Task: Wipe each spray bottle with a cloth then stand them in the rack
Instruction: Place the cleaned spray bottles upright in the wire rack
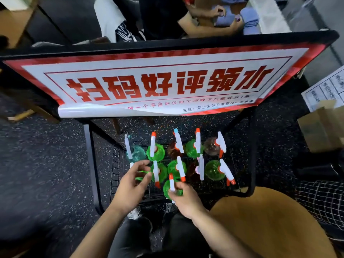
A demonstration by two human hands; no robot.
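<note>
The standing step is judged to be in hand. At the left, a green bottle (142, 174) is gripped by the left hand (133, 185) over the wire rack (115, 164); beside it, another green bottle (172, 189) is held at its trigger head by the right hand (186, 199). Both must next be lowered upright into free places. Further right, the rack is filled with standing green and brown bottles (214, 169). No cloth is seen.

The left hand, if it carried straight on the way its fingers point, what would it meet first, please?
Probably the green spray bottle its fingers are already closing around; beyond that stands the teal bottle in the rack's far row. Depth is hard to judge from above.
</note>
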